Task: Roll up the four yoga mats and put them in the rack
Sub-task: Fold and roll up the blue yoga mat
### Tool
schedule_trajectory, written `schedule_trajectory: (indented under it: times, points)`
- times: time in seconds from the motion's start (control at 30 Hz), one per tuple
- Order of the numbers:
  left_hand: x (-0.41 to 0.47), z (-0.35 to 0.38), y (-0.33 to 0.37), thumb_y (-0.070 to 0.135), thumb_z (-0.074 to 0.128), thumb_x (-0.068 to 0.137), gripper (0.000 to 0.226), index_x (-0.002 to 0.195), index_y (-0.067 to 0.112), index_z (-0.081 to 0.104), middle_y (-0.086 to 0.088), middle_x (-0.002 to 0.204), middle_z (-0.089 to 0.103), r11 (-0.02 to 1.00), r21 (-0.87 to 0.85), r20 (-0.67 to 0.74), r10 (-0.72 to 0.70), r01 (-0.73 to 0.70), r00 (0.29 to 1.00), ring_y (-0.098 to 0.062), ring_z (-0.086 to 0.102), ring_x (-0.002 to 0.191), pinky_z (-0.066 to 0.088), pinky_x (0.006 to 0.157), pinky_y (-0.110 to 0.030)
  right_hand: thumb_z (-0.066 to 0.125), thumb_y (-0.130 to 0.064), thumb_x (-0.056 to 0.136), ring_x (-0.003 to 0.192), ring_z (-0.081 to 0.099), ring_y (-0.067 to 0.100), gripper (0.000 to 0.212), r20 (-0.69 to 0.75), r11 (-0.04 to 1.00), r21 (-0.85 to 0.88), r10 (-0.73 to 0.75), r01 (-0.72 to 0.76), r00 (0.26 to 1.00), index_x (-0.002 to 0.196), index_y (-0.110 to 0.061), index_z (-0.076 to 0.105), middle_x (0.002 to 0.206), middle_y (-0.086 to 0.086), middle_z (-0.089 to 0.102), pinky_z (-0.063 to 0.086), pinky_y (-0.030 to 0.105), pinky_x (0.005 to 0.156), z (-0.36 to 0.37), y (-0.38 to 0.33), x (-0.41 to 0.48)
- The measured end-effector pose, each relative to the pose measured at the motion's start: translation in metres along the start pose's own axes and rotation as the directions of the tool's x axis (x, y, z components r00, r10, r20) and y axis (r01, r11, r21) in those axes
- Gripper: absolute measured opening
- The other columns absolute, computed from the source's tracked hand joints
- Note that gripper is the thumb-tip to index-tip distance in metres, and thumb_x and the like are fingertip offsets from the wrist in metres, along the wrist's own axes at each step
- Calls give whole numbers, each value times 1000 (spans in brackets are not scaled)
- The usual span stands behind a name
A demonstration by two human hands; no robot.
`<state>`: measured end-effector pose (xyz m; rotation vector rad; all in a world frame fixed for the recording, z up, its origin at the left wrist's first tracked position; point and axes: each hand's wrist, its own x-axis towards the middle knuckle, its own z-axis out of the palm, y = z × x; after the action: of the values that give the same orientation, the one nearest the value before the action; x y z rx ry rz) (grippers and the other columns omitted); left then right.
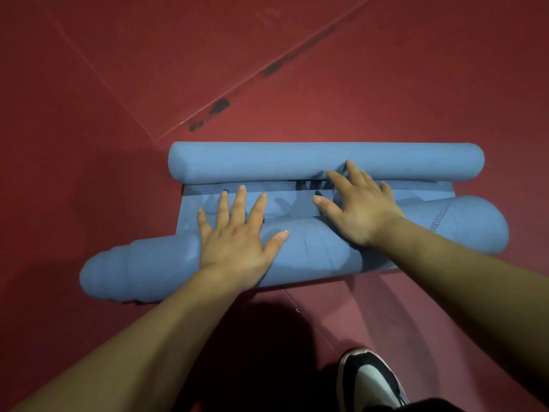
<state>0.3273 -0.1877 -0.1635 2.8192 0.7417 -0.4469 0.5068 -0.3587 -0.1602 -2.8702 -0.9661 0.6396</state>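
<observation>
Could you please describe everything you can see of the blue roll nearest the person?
The near roll is blue, foam-like, with a fine woven-looking texture and faint dashed lines. It lies crosswise on the red floor, unevenly wound: its left end telescopes out in steps, its right end is rounded. A flat stretch of mat runs on from it. The left hand presses it with spread fingers; the heel of the right hand rests on it.

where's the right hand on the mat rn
In the head view, the right hand lies right of centre, its palm on the near blue roll and its fingertips at the far blue roll.
</observation>
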Motion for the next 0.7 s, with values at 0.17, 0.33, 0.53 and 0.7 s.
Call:
schedule_trajectory:
  times: [0.17, 0.33, 0.53, 0.7]
  points:
    - [-8, 3, 3, 81, 6, 87, 82, 159, 42, -4, 2, 169, -16, 1000, 25, -45, 6, -5, 999, -26, -18, 154, -8, 120, -64, 16, -81, 89, 156, 7, 25, 85, -22, 1000, 12, 1, 0, 1000, 159, -34, 16, 170, 6, 0, 13, 61, 122, -2, 0, 9]
    - [-11, 6, 7, 80, 0, 85, 84, 159, 41, -5, 2, 169, -15, 999, 38, -31, -19, 20, 999, -27, -16, 155, -3, 121, -63, 15, -82, 88, 156, 7, 26, 85, -20, 1000, 12, -1, 1, 1000, 159, -35, 16, 170, 6, 1, 13, 60, 122, -1, 0, 9]
    - [1, 1, 4, 82, 8, 87, 84, 159, 40, -3, 1, 170, -11, 1000, 16, -24, -9, 9, 1000, -28, -10, 156, 3, 122, -61, 15, -83, 86, 156, 7, 27, 88, -33, 999, 33, -12, 13, 999, 160, -35, 11, 170, 6, 2, 13, 58, 123, -1, 1, 6]
    - [8, -4, 4, 83, 8, 87, 84, 159, 40, -4, 1, 170, -12, 1000, 0, 10, -13, 13, 1000, -27, -13, 156, 0, 122, -62, 19, -82, 88, 156, 4, 30, 87, 1, 999, 16, -46, 46, 999, 160, -36, 7, 170, 3, 0, 12, 56, 124, -3, 2, 6]
